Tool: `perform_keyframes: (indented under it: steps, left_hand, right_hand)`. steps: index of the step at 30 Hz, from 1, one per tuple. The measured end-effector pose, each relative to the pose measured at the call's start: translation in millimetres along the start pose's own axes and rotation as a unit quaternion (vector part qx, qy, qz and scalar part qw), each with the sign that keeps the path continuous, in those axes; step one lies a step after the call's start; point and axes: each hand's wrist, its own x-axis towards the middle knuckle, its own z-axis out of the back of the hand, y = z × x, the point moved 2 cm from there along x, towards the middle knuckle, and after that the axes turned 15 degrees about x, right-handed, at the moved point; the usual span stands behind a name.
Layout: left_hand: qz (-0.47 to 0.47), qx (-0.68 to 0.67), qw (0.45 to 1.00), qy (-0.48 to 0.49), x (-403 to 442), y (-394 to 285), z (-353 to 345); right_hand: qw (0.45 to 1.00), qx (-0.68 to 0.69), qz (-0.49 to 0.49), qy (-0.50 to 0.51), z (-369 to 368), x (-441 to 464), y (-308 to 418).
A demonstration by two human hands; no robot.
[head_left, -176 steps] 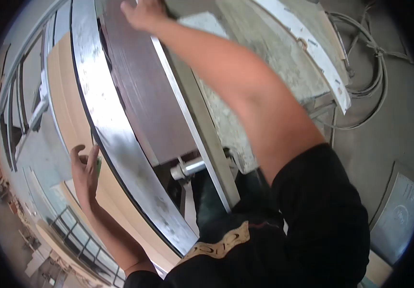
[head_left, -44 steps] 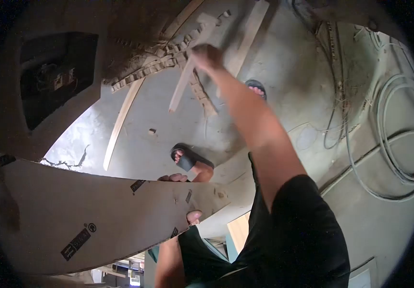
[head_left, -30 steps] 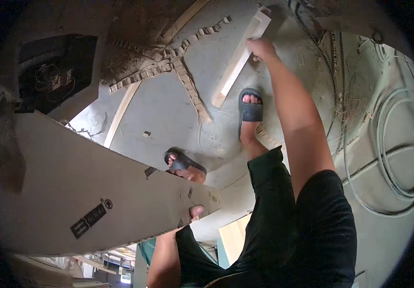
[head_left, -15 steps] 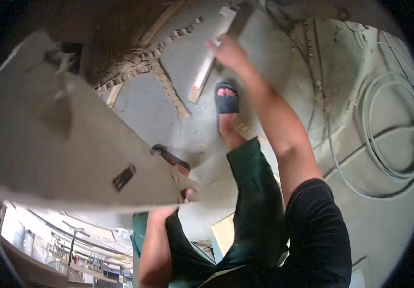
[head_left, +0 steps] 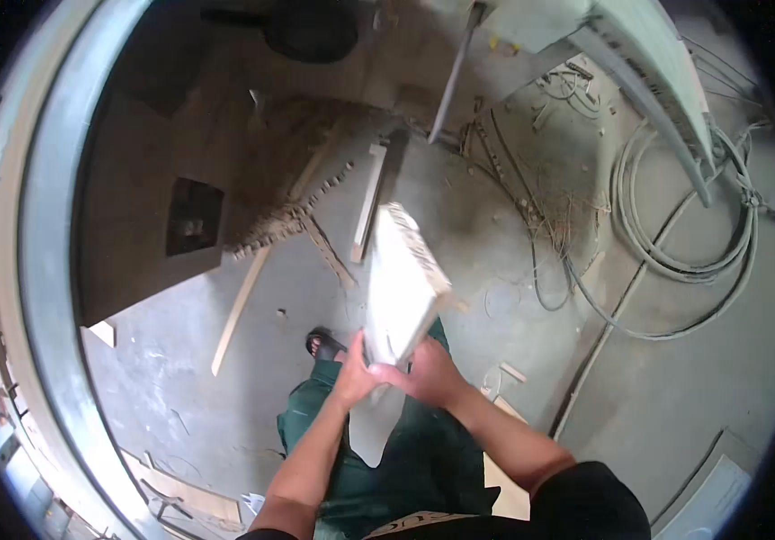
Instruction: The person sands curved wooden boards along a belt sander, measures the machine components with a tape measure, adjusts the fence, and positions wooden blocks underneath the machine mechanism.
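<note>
In front of my body I hold a folded piece of cardboard (head_left: 394, 288), its bright face toward me and a brown printed edge along its right side. My left hand (head_left: 356, 376) is closed on its lower left edge. My right hand (head_left: 430, 371) grips its lower right side, the thumbs close together. Some fingers are hidden behind the cardboard. Beyond its far end, a pale strip with a squared end (head_left: 369, 202) lies on the floor.
Jagged cardboard strips (head_left: 322, 243) and a long thin strip (head_left: 239, 315) lie on the floor to the left. A dark panel with a square opening (head_left: 194, 219) stands behind them. Coiled cable (head_left: 675, 261) and loose wires (head_left: 554, 229) are at the right.
The large cardboard sheet at the left has left that spot. My right hand has come back from the pale floor strip, and both hands now grip a cardboard piece before me.
</note>
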Motion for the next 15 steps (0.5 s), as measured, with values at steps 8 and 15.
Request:
perform_keyframes:
  steps: [8,15]
  left_hand:
    - [-0.01,0.367,0.927,0.076,-17,-144,61]
    - [-0.223,0.066,0.952,-0.198,-39,-469,260]
  right_hand:
    - [0.976,-0.045,0.088,-0.193,17,-38,57]
    - [0.961,-0.039,0.148,-0.232,16,4,84]
